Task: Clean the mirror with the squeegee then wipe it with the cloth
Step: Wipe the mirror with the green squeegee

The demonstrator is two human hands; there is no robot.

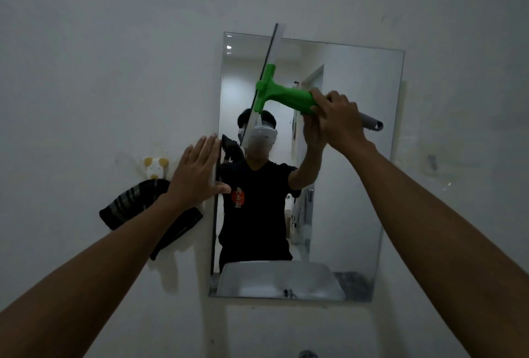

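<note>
Both arms reaching up toward mid-frame

The left hand (197,170) is pressing flat, fingers spread, left of centre; the right hand (337,118) is curling closed around a handle, right of centre.

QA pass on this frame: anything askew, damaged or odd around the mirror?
Nothing damaged. The mirror looks intact. The squeegee in the right hand sits steeply tilted, its blade tip past the mirror's top edge. The left hand lies flat at the left edge. A dark striped cloth hangs bunched from a wall hook.
</note>
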